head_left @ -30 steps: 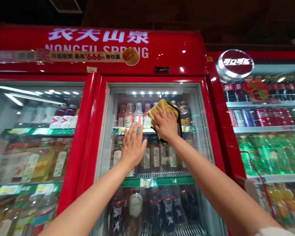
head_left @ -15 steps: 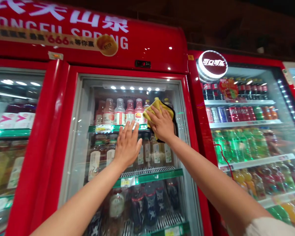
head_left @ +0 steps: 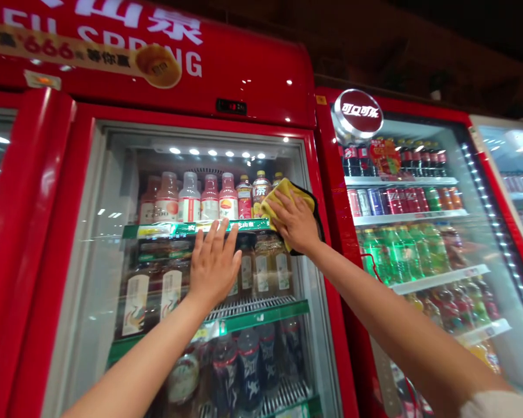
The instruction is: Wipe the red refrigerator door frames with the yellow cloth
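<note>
My right hand presses a yellow cloth with a dark edge flat to the glass door of a red drinks fridge. The cloth lies at the upper right of the pane, beside the red door frame, and hides part of the bottles behind it. Fingers stretched out, my left hand rests against the same pane, lower and to the left, with nothing in it. Behind the glass, pink-capped bottles line the top shelf, and darker bottles stand on the shelf below.
A second red fridge with a round lit sign stands to the right, its shelves full of cans and bottles. At the left is another red-framed door. A small display panel sits above the middle door.
My right hand and the cloth have slid right across the glass, closer to the door frame. My left hand has shifted slightly right on the pane. The view has turned to the right.
</note>
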Motion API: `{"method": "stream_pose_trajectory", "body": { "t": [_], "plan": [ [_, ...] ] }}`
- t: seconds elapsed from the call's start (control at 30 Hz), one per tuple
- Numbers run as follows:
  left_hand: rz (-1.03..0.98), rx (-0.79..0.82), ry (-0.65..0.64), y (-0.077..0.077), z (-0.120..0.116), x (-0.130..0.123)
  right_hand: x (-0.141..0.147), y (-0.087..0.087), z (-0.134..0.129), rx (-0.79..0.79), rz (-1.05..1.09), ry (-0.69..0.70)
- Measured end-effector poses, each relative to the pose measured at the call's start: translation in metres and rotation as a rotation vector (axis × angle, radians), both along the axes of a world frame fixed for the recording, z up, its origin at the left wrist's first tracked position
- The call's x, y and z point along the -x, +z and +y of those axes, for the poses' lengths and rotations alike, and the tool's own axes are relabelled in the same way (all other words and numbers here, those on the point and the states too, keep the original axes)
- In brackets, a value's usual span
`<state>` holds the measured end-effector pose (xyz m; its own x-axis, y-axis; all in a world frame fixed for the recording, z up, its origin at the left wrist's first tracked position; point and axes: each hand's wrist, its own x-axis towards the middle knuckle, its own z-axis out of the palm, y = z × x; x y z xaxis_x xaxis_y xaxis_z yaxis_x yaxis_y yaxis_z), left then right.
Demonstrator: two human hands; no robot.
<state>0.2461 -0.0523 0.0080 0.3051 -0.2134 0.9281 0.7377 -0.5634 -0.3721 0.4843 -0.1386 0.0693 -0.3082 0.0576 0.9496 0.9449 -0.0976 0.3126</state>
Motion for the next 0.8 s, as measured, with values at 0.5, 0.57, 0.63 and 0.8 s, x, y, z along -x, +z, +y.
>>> {"method": "stream_pose_trajectory", "body": {
  "t": [0.5, 0.57, 0.63, 0.8],
  "plan": [
    [0.010, -0.006, -0.020, -0.001, 0.003, -0.002, -0.062, -0.016, -0.004, -0.147, 0.185, 0.225],
    [0.014, 0.000, -0.017, -0.001, 0.004, -0.002, -0.065, -0.058, -0.009, -0.093, 0.157, 0.239],
    [0.013, 0.002, -0.012, -0.001, 0.004, -0.003, -0.069, -0.083, -0.012, -0.064, 0.143, 0.262],
    [0.012, -0.001, -0.001, -0.002, 0.004, -0.003, -0.073, -0.029, -0.006, -0.121, 0.185, 0.291]
  ]
}}
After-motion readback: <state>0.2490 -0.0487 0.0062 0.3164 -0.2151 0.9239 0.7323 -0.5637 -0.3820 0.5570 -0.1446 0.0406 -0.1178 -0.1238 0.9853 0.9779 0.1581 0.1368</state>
